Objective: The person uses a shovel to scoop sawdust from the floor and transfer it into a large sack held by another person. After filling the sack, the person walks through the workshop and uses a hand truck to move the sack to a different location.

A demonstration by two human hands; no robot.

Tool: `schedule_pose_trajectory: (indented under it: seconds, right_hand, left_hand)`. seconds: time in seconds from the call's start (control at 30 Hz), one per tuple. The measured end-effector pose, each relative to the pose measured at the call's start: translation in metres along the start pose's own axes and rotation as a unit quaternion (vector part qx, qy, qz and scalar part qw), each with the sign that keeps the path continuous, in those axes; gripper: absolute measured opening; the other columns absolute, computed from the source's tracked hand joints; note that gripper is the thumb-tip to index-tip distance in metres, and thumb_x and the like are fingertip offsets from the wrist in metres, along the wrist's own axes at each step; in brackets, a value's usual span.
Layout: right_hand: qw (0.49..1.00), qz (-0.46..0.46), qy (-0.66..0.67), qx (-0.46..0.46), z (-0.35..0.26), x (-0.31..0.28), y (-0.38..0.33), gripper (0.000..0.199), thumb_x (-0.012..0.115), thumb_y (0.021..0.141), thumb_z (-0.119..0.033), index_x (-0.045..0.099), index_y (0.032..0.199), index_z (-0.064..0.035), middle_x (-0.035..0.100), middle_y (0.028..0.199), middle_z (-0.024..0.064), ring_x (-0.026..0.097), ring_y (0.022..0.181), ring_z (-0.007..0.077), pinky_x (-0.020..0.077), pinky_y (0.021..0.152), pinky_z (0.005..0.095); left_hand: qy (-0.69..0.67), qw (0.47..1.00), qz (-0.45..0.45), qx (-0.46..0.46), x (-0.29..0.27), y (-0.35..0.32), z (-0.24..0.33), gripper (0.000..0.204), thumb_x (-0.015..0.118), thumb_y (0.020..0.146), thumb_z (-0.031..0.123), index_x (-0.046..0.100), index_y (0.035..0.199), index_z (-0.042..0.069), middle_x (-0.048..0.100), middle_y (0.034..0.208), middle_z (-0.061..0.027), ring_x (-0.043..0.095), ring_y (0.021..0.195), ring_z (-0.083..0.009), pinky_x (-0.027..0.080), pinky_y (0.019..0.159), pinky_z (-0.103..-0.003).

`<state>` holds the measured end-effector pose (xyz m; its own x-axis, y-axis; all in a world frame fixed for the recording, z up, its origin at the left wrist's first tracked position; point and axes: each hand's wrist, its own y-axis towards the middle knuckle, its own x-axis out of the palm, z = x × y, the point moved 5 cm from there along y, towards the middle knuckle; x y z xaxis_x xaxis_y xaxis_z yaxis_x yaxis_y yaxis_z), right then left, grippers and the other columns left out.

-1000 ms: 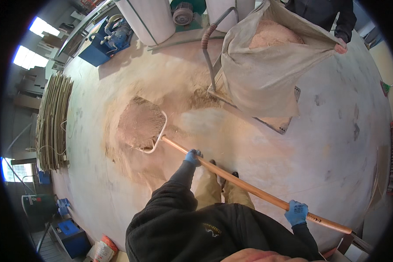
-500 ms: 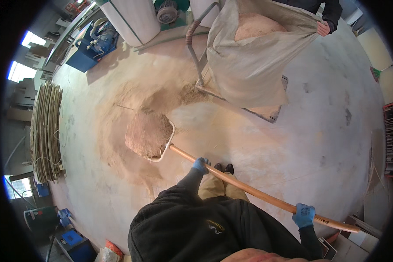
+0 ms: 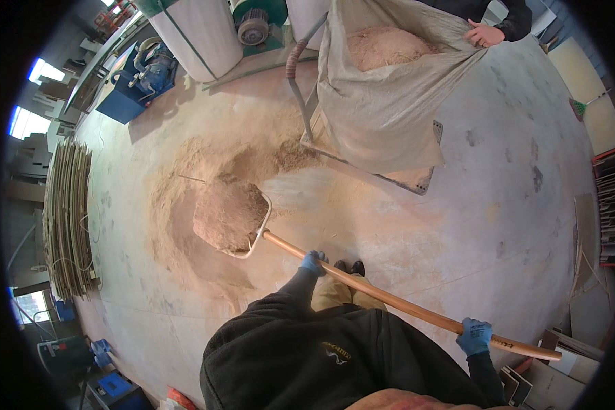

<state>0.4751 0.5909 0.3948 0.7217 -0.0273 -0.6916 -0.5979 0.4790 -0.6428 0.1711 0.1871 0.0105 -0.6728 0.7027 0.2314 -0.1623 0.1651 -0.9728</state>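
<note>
We stand on a pale concrete floor (image 3: 512, 205) dusted with a wide spread of tan sawdust (image 3: 184, 171). Beyond the grip, a large beige fabric sack (image 3: 383, 109) sits open on a metal hand truck (image 3: 362, 154), already holding sawdust; another person's hand (image 3: 484, 34) grasps its rim on the far side. To the far left of the grip lies a stack of curved wooden strips (image 3: 65, 219) — past the sack stand white cylinders and a blue machine (image 3: 140, 78).

We hold a long-handled shovel with a light wooden shaft (image 3: 389, 301) in both hands. Its pale scoop blade (image 3: 229, 215) sits just ahead of the forward grip, heaped with sawdust and raised over the spread on the floor.

Our left hand (image 3: 313, 262), in a blue glove, is wrapped fully around the shaft close behind the blade. Our right hand (image 3: 475, 336), likewise gloved, is wrapped around the shaft near its rear end — both grips closed tight on the wood.
</note>
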Motion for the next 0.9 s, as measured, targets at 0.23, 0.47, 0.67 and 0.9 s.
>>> schedule_pose_trajectory:
  seconds: [0.23, 0.47, 0.67, 0.9]
  right_hand:
    - [0.998, 0.047, -0.003, -0.037, -0.011, 0.027, 0.000, 0.019, 0.071, 0.072, -0.027, 0.063, 0.084, -0.0146, 0.068, 0.080, 0.0063, 0.067, 0.074, 0.0278, 0.0467, 0.072, 0.0431]
    - [0.995, 0.087, -0.004, -0.051, -0.025, 0.019, -0.010, 0.020, 0.073, 0.066, -0.020, 0.056, 0.076, -0.0133, 0.063, 0.070, 0.0087, 0.063, 0.066, 0.0298, 0.0468, 0.064, 0.0435]
    - [0.996, 0.069, -0.036, -0.044, -0.034, -0.008, -0.008, 0.020, 0.073, 0.065, -0.018, 0.057, 0.075, -0.0121, 0.063, 0.069, 0.0114, 0.064, 0.066, 0.0330, 0.0483, 0.063, 0.0446]
    - [0.997, 0.026, -0.031, -0.061, -0.072, -0.005, 0.061, 0.022, 0.074, 0.064, -0.021, 0.058, 0.075, -0.0102, 0.065, 0.071, 0.0124, 0.064, 0.067, 0.0348, 0.0490, 0.062, 0.0463]
  left_hand:
    - [0.032, 0.992, -0.114, 0.042, -0.004, 0.015, 0.008, 0.018, 0.043, 0.089, 0.016, 0.040, 0.071, 0.014, 0.045, 0.064, -0.0043, 0.046, 0.062, -0.0248, 0.044, 0.065, -0.040]
    - [-0.018, 0.999, -0.018, 0.045, -0.015, 0.009, 0.008, 0.009, 0.048, 0.084, 0.010, 0.042, 0.077, 0.012, 0.046, 0.063, -0.0047, 0.046, 0.054, -0.0234, 0.045, 0.056, -0.037]
    - [-0.084, 0.996, -0.031, 0.008, -0.014, -0.001, 0.005, 0.013, 0.048, 0.084, 0.007, 0.040, 0.075, 0.012, 0.042, 0.061, -0.0033, 0.045, 0.052, -0.0201, 0.044, 0.051, -0.037]
    - [-0.103, 0.995, 0.014, 0.010, -0.041, 0.064, 0.025, 0.018, 0.050, 0.088, 0.013, 0.041, 0.073, 0.012, 0.042, 0.060, -0.0029, 0.047, 0.052, -0.0203, 0.047, 0.050, -0.039]
